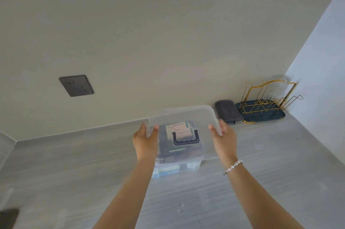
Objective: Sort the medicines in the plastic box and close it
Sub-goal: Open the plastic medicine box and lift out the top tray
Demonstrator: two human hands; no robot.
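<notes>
Clear lid [183, 116] with dark handle [185, 138] held over plastic box [175, 168], tilted, far edge raised toward wall. Left hand [145, 142] clamped on lid's 9 o'clock edge, thumb on top, fingers underneath. Right hand [223, 140] clamped on 3 o'clock edge, same grip; beaded bracelet [233, 167] on that wrist. Box resting on grey countertop [74, 172], mid-frame, partly hidden by lid. Medicine packets [178, 129] visible through lid (print too blurred to read). Folded grey cloth [226, 111] at 2 o'clock from box, just beside gold wire rack [268, 101] on dark tray. Wall socket [76, 85] at 10 o'clock, well apart.
</notes>
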